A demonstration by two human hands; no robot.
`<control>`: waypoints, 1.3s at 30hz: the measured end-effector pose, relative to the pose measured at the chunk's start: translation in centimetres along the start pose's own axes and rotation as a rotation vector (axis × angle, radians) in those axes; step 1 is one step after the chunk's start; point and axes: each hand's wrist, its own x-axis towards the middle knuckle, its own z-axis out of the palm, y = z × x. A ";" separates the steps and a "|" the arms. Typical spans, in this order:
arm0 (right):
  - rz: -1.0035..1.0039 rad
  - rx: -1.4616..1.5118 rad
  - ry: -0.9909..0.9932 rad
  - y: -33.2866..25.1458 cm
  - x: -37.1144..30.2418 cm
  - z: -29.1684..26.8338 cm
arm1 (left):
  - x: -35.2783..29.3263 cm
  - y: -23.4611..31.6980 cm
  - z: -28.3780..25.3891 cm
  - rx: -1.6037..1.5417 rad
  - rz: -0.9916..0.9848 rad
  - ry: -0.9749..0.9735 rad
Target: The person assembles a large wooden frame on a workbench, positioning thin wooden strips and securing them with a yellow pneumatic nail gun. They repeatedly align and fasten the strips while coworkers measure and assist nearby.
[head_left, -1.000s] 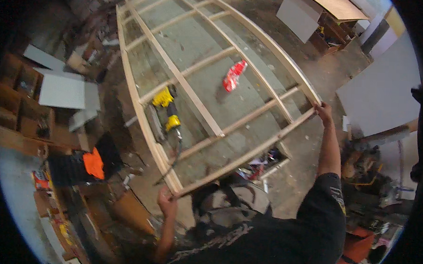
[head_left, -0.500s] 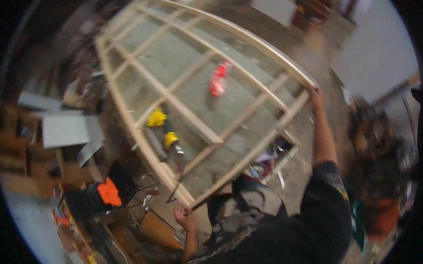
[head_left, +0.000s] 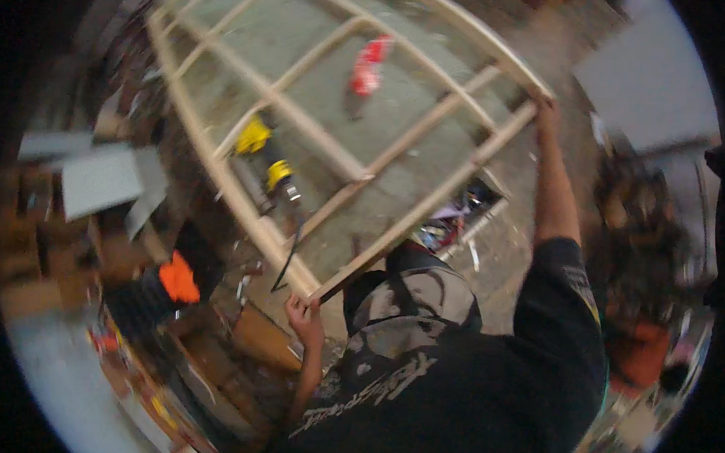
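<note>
A large wooden frame [head_left: 321, 137] of pale slats with crosspieces stretches away from me, its far end cut off by the picture's edge. My left hand [head_left: 305, 319] is closed around its near left corner. At the near right corner my right hand [head_left: 547, 115] grips the wood, the arm reaching forward. Through the openings shows a pale green surface, on which lie a yellow-and-black power drill [head_left: 280, 173] and a blurred red-and-white object [head_left: 368, 67], perhaps a bottle. A thin dark cord or strip [head_left: 291, 256] hangs by the near left corner.
An open box [head_left: 491, 211] of mixed items stands beyond the near rail. Leftward are white panels [head_left: 102, 184], an orange cloth [head_left: 179, 277] on something black, and wooden shelving [head_left: 38, 247]. A large pale board [head_left: 651, 85] leans at the right, above dark clutter [head_left: 645, 244].
The frame's near end and both my hands sit higher in the picture, and the surroundings have shifted up too. Both hands keep their hold on the corners.
</note>
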 end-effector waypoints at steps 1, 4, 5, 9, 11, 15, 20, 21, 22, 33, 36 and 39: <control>0.023 -0.011 -0.107 -0.1 -0.2 -1.1 | -0.2 0.5 0.5 -0.131 0.179 0.032; 0.006 0.063 -0.129 0.3 0.3 -1.5 | -0.7 2.0 0.5 0.004 0.299 0.098; 0.000 -0.009 -0.117 0.5 0.4 -1.9 | -0.6 2.3 0.5 0.065 0.294 0.091; 0.008 0.116 0.011 1.3 0.8 -1.2 | -0.6 1.7 0.5 0.373 0.372 0.178; 0.019 0.102 0.044 1.5 0.9 -0.9 | -0.7 0.8 0.6 0.503 0.296 0.188; -0.003 0.052 0.063 1.9 1.1 -0.6 | -0.6 -0.4 1.0 0.480 0.596 0.302; 0.005 0.120 0.039 2.2 1.2 -0.7 | -0.9 -0.3 1.2 0.539 0.601 0.285; 0.017 0.112 0.069 2.1 1.2 -0.6 | -0.9 -0.2 1.3 0.537 0.561 0.264; -0.006 0.117 0.054 2.0 1.1 -0.6 | -0.9 -0.1 1.4 0.536 0.520 0.242; 0.000 0.164 0.116 2.1 1.0 -0.3 | -0.9 0.9 1.3 0.603 0.467 0.206; -0.018 0.139 0.068 2.0 1.0 -0.5 | -0.9 0.7 1.4 0.622 0.473 0.223; -0.021 0.061 0.116 1.5 0.6 -0.5 | -0.6 0.2 1.3 0.628 0.501 0.197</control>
